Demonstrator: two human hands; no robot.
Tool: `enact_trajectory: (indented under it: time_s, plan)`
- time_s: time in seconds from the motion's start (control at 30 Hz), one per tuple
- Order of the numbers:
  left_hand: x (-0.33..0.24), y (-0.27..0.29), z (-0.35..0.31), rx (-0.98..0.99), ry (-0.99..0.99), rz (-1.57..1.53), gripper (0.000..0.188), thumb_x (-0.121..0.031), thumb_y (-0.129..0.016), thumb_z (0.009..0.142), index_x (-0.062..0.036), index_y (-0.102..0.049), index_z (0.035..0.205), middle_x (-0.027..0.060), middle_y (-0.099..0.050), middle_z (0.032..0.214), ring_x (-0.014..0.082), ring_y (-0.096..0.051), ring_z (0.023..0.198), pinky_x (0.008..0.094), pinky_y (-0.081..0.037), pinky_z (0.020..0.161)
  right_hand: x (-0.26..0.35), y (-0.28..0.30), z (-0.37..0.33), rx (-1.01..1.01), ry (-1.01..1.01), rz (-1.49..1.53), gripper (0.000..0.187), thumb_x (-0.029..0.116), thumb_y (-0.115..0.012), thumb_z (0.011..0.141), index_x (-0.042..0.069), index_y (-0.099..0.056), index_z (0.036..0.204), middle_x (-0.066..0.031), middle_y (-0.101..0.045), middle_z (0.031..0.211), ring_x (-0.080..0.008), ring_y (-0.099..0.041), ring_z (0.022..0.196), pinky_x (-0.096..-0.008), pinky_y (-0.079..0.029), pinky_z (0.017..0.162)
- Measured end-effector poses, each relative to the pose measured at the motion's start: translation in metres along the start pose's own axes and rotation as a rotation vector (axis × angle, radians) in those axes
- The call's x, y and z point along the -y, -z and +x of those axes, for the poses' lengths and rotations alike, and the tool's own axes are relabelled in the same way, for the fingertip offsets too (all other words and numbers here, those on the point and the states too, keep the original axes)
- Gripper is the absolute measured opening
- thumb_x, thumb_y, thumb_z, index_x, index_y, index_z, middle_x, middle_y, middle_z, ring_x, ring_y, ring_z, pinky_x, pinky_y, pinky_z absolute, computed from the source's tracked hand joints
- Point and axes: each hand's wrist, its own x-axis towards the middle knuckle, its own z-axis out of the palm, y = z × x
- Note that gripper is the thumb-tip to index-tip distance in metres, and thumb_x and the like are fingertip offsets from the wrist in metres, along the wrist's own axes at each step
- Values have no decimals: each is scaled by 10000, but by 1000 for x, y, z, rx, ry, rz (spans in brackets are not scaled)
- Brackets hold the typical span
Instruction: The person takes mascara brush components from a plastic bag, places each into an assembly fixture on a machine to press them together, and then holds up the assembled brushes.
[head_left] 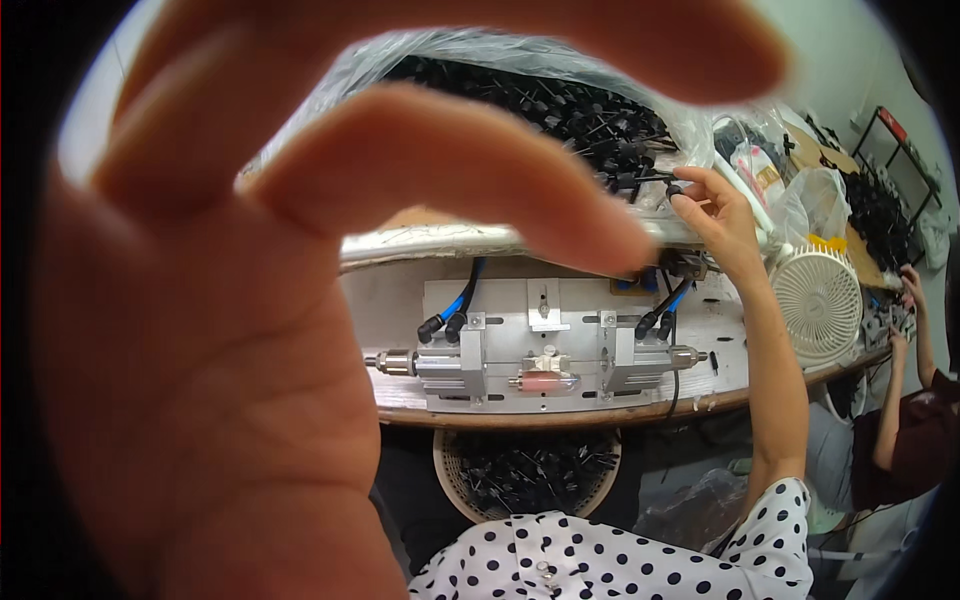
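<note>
My left hand (230,350) is raised very close to the view and fills its left side. Its fingers are bent but apart, with nothing between them. Farther right, my right hand (722,215) pinches a small black stemmed part (674,188) between thumb and fingers. That hand is at the right edge of a large heap of similar black parts (590,120) lying in clear plastic sheeting (480,50). Below, on the bench, stands a metal fixture (545,340) with two facing cylinders and a pinkish clear piece (545,382) at its middle. My left hand hides the bench's left part.
A basket (447,480) of black parts sits below the bench edge (560,416). To the right stands a white fan (815,305), with plastic bags (815,205) behind. Black and blue hoses (460,305) run to the fixture. Another person (905,425) works at far right.
</note>
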Motion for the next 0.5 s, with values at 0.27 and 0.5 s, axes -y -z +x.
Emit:
enact_trajectory:
  time_s: [0.27,0.5]
  plan:
    - [67,-29,-16,-139,350,-16,206,65,-528,767,-11,-599,944,93,-627,877,111,-577,736,225,-467,625,2,19,-9,6,-133,241,255,160,-577,849,-3,-596,1045,-28,-595,853,-86,-550,774,-221,-444,692]
    - [181,-96,-41,237,594,459,265,-184,-639,733,-48,-628,960,105,-595,884,222,-573,704,311,-464,663,3,32,-19,-79,-342,760,269,157,-532,882,-22,-560,1081,-89,-620,904,-146,-599,842,-242,-479,730]
